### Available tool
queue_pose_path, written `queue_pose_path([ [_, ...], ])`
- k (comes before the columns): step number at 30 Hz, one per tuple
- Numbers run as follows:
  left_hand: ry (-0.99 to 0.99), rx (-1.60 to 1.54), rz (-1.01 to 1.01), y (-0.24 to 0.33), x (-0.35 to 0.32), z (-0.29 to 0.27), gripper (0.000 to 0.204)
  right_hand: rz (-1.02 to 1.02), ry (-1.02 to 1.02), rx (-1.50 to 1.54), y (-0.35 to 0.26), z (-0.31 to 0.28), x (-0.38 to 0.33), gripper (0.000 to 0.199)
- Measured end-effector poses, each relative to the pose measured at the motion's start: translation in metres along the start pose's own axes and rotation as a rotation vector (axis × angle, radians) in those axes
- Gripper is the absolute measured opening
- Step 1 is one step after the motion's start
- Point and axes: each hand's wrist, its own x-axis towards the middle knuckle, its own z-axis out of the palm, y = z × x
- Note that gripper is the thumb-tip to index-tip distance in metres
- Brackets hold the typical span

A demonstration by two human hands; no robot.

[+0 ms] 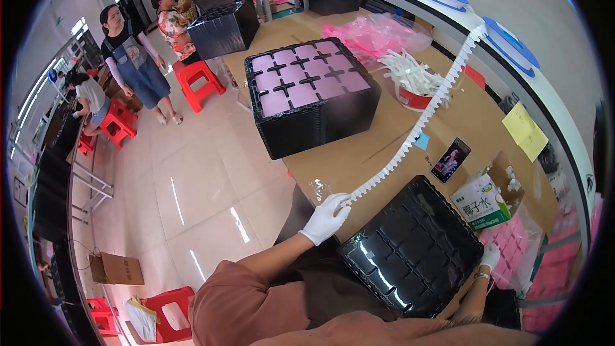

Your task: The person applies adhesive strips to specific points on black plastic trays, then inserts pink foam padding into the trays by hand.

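My left hand (327, 219), in a white glove, pinches the lower end of a long white strip with toothed edges (416, 129). The strip rises to the right, up to a blue-rimmed reel (511, 46) on the white shelf. In front of me a black plastic tray (413, 250) with a moulded grid lies tilted at the table's near edge. My gloved right hand (490, 257) closes on the tray's right edge, its fingers partly hidden. Farther off stands a black stack of trays (317, 118) with pink pieces (307, 77) in the top one.
A red bowl of white scraps (413, 74) stands by pink plastic film (378, 35). On the cardboard-covered table (384, 154) lie a phone (451, 159) and a green-white carton (482, 202). Pink bagged sheets (512, 243) are at right. Several people and red stools (198, 83) are left.
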Motion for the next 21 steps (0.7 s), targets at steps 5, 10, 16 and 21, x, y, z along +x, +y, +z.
queue_pose_path([
  [5,-0.032,0.051,0.004,0.002,0.005,-0.008,0.035,0.093,0.273,0.236,0.048,0.013,0.017,0.02],
  [10,-0.113,-0.169,-0.092,0.008,0.01,-0.009,0.033,0.199,0.258,-0.795,0.084,-0.067,0.063,0.023],
  [16,-0.548,-0.714,-0.272,0.041,0.036,0.026,0.042,-0.004,0.443,0.719,-0.113,-0.224,0.015,0.029],
  [21,-1.247,-1.309,-0.618,0.095,0.015,0.102,0.077,-0.428,-0.293,0.618,-0.313,-0.215,-0.095,0.017],
])
